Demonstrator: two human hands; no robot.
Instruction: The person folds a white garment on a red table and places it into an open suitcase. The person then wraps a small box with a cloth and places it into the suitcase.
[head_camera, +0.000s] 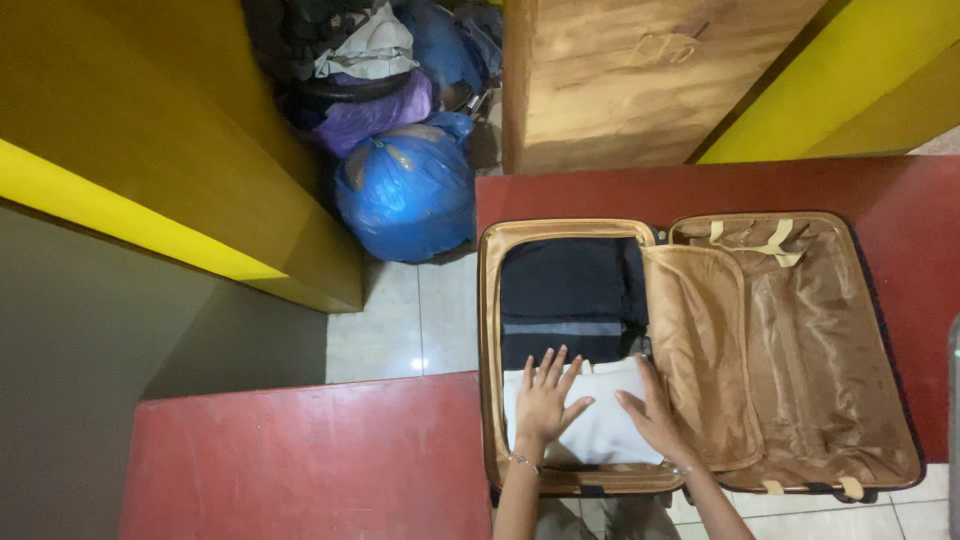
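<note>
An open suitcase with a tan lining lies flat in front of me. Its left half holds a folded dark garment with a grey stripe and, nearer to me, a folded white garment. My left hand rests flat on the white garment with fingers spread. My right hand lies flat on the garment's right edge, next to the tan divider flap. Neither hand grips anything. The suitcase's right half shows only lining and cream straps.
A red surface lies to the left and another behind the suitcase. A wooden cabinet stands at the back. Blue and purple tied bags are piled by a yellow wall. Pale floor tiles show between.
</note>
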